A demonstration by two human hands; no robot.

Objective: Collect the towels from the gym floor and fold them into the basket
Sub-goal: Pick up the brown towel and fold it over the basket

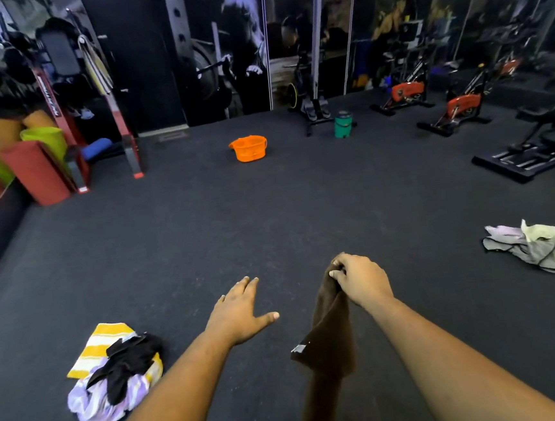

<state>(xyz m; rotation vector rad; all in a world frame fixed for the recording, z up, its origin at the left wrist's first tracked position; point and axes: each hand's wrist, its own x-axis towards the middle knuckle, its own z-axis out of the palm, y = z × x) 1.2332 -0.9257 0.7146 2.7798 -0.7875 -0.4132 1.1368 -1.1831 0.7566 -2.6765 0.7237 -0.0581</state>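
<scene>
Dim, even light; wide-angle bending at edges, background softly blurred.

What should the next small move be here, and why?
Probably bring the left hand across to catch the brown towel. The right hand pinches it by one end so that it hangs unfolded, while the left is open and empty beside it. Folding needs both hands, and the basket sits far across the floor.

Counts: one orange basket [249, 148] at 12 o'clock; two exercise bikes [407, 93] [461, 107] at 1–2 o'clock; one green bucket [343, 124].
</scene>
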